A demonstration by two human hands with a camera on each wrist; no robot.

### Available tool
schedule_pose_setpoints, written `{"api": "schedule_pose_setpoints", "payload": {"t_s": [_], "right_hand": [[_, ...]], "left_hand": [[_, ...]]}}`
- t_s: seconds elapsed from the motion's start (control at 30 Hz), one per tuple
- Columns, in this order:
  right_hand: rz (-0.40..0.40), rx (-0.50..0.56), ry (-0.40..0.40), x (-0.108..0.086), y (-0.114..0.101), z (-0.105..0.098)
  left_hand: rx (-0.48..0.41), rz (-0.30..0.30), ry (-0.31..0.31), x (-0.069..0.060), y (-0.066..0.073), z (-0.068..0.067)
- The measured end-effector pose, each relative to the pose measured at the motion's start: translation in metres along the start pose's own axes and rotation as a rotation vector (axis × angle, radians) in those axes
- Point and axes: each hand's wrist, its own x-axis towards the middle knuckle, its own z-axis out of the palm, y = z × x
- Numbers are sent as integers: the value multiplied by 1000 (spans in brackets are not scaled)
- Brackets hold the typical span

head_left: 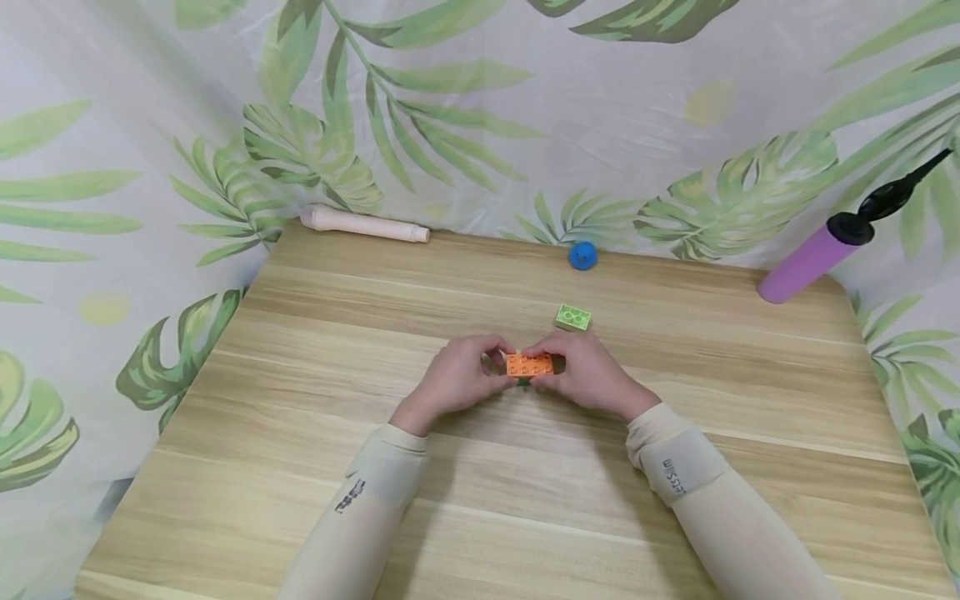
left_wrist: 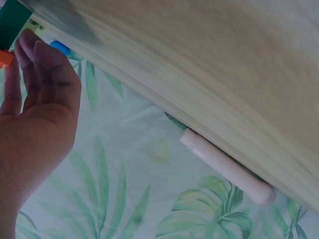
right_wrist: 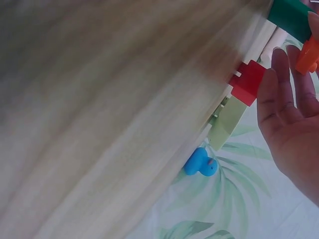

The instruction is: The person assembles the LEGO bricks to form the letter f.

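Note:
Both hands meet over the table's middle in the head view. An orange brick (head_left: 529, 365), studs up, is pinched at its left end by the left hand (head_left: 459, 375) and at its right end by the right hand (head_left: 591, 372). Directly under it a green brick (head_left: 523, 382) shows a sliver; the left wrist view shows the green brick (left_wrist: 13, 22) against the orange brick (left_wrist: 6, 58). In the right wrist view a red brick (right_wrist: 248, 82) stands near the right hand (right_wrist: 294, 119), with a light green brick (right_wrist: 227, 122) beyond it.
On the wooden table (head_left: 300, 333), the light green brick (head_left: 573, 317) lies just behind the right hand. A blue toy duck (head_left: 582, 256), a pale pink tube (head_left: 367, 226) and a purple pump (head_left: 806, 262) with a black end are along the back edge, before a leaf-patterned cloth (head_left: 465, 108).

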Motion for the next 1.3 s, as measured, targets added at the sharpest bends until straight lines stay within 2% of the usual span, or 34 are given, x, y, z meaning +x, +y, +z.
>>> {"api": "schedule_pose_setpoints", "payload": {"t_s": [0.47, 1.3], "right_hand": [[-18, -6, 10, -2, 4, 2], [-16, 14, 8, -4, 5, 2]], "left_hand": [[-45, -19, -6, 0, 0, 1], [-61, -29, -7, 1, 2, 3]]}}
